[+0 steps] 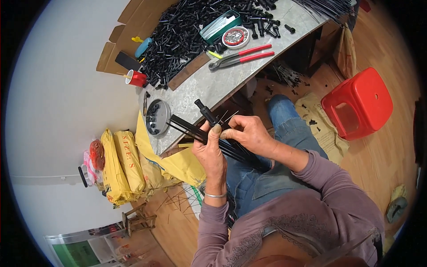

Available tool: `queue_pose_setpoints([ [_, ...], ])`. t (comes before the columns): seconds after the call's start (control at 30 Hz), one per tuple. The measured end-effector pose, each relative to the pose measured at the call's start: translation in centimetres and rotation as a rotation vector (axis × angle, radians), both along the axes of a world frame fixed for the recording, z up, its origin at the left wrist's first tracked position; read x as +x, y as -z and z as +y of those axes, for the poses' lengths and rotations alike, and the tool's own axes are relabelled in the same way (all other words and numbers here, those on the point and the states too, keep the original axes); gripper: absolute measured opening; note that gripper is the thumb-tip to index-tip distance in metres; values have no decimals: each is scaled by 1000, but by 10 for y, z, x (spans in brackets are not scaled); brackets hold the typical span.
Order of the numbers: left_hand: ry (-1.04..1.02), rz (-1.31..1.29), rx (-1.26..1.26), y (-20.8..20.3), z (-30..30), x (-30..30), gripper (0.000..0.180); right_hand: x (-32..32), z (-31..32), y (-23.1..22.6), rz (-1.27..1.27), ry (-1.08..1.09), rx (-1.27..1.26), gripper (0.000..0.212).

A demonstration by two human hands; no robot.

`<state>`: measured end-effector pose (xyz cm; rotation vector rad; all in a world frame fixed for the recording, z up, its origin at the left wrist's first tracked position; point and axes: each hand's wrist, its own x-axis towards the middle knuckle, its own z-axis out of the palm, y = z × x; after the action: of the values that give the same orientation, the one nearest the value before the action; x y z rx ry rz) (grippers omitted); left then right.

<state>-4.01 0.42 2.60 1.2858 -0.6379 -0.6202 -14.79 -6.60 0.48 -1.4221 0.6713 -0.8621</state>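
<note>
My left hand (210, 149) is closed around a bundle of thin black rods (186, 126), like umbrella ribs. Its thumb presses at the lower end of a black plastic sleeve (204, 110), which looks like an umbrella runner and points up and left. Close beside it, my right hand (251, 134) pinches at the sleeve's lower end, where fine wire ends (229, 116) stick out. What exactly sits between the right fingertips is too small to make out. The rods run on below both hands, over my lap.
Black plastic sleeves (178, 40) are heaped on the grey table (182, 100). Red-handled pincers (242, 57), a green box (220, 26), a white dish (235, 38) and a round metal tin (158, 116) lie near its edge. A red stool (360, 102) stands right; yellow sacks (129, 162) stand left.
</note>
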Motion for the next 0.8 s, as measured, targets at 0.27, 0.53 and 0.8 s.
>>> queue_pose_setpoints([
  [0.27, 0, -37, -4, 1, 1, -1, 25, 2, -23, 16, -49, -223, 140, 24],
  [0.53, 64, -81, 24, -2, 6, 1, 28, -4, -31, 8, -48, -431, 459, 25],
  [0.8, 95, -261, 148, -16, 4, 8, 24, 5, -16, 15, 22, -178, 164, 31],
])
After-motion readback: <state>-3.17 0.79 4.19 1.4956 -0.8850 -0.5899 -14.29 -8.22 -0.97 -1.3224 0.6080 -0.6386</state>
